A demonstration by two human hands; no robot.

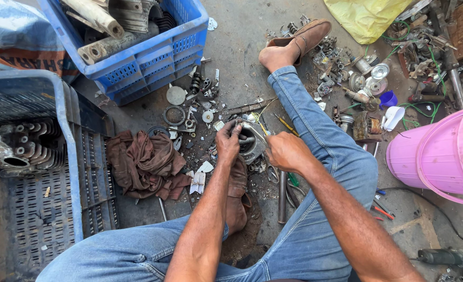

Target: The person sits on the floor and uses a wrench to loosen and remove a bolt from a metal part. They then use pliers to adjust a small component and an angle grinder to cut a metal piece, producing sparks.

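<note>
I sit on a dirty concrete floor in blue jeans and brown shoes. My left hand (pixel 227 141) grips the top of a grey metal engine part (pixel 251 143) that rests on the floor between my legs. My right hand (pixel 285 151) holds the same part from its right side. A yellow-handled screwdriver (pixel 289 125) lies just beyond it. Small metal rings, washers and bits lie scattered around the part.
A brown rag (pixel 145 163) lies to the left. Blue plastic crates (pixel 148 52) with finned metal parts stand at the left and far left. A pink bucket (pixel 440 154) is at the right, a yellow bag (pixel 367 15) and scrap parts beyond it.
</note>
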